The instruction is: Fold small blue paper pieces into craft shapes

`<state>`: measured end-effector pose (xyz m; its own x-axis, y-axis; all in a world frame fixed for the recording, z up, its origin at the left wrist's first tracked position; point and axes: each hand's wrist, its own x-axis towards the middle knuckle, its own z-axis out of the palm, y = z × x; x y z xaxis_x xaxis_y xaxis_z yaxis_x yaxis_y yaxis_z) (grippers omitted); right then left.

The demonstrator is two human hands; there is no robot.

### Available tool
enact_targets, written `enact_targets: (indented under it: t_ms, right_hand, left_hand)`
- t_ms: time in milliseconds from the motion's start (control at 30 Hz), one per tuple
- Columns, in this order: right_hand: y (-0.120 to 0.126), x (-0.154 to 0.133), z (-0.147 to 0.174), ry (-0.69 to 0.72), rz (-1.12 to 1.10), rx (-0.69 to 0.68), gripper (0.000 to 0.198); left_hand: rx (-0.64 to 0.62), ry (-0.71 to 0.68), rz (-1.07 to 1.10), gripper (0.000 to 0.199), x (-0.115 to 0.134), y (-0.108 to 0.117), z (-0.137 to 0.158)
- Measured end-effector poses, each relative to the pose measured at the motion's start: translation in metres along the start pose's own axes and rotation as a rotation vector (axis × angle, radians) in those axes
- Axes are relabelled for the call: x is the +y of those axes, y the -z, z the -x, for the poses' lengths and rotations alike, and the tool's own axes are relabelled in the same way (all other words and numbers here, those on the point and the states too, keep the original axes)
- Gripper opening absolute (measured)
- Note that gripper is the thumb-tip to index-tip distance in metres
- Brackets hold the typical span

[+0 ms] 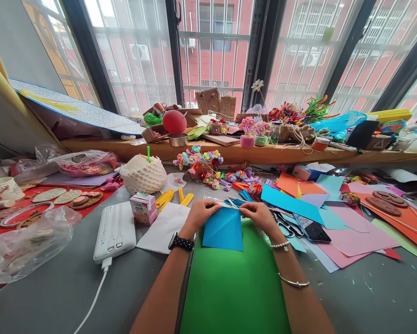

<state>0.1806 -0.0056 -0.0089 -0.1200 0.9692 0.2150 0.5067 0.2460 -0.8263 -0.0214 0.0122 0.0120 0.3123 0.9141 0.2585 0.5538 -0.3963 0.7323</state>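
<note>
A square of blue paper (222, 232) with a diagonal crease is held up over a green sheet (234, 287). My left hand (202, 214) pinches its upper left corner between thumb and fingers; a dark watch sits on that wrist. At the upper right corner my right hand (259, 214) grips the same paper, fingertips closed on the edge. Just beyond the paper lie strips of blue paper (245, 195). A pair of scissors (287, 227) rests to the right of my right hand, and a larger blue sheet (291, 204) lies past it.
To the left are a white power bank (115, 232) with a cable, a small drink carton (144, 208), a white napkin (163, 229) and a netted coconut (143, 175). Pink paper sheets (361, 227) and a phone (316, 232) lie right. Crafts crowd the wooden sill (208, 150).
</note>
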Motion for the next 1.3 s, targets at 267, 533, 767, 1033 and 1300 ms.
enact_targets:
  t_ms: [267,533,767,1033,1300]
  right_hand:
    - [-0.004,-0.010,0.004,0.052,-0.175,0.030,0.024]
    - [-0.009,-0.016,0.005,0.092,-0.072,-0.041,0.020]
    - [-0.003,-0.011,0.003,0.039,-0.039,-0.014,0.022]
    - [-0.002,-0.016,0.007,0.101,-0.035,-0.015,0.022]
    - [-0.006,-0.024,0.008,0.097,-0.037,-0.082,0.020]
  left_hand:
    - [-0.043,-0.058,0.046,0.024,0.007,-0.006,0.003]
    - [-0.084,-0.013,0.174,0.027,0.009,-0.001,0.002]
    - [0.045,0.118,0.251,0.024,0.000,0.009,0.001]
    - [-0.040,-0.087,0.157,0.024,0.004,-0.002,0.002]
    - [-0.118,-0.159,0.060,0.022,0.011,-0.007,0.006]
